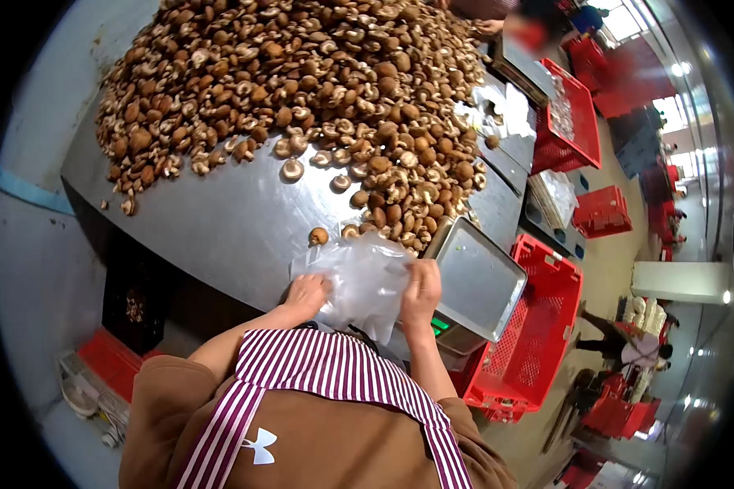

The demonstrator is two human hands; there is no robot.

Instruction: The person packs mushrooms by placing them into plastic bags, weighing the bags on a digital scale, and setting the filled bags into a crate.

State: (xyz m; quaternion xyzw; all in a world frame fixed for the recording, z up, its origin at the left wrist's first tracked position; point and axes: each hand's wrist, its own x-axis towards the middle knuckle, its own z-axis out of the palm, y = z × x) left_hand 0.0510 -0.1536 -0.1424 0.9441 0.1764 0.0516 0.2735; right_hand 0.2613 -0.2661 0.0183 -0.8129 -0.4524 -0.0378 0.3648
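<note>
A clear plastic bag (359,281) is stretched between my two hands at the near edge of the metal table. My left hand (308,295) has its fingers closed on the bag's left side. On the opposite side my right hand (421,292) grips the bag's edge, next to the weighing scale's tray (479,277). Just beyond the bag lies a single brown mushroom (318,236). A large heap of mushrooms (302,81) covers the far part of the table (228,220). I cannot make out anything inside the bag.
A red plastic crate (538,326) stands right of the scale, with its green display (439,324) partly visible. Farther along are another red crate (575,122) holding clear packs and white plastic bags (506,110). A co-worker's hand (489,28) is at the heap's far side.
</note>
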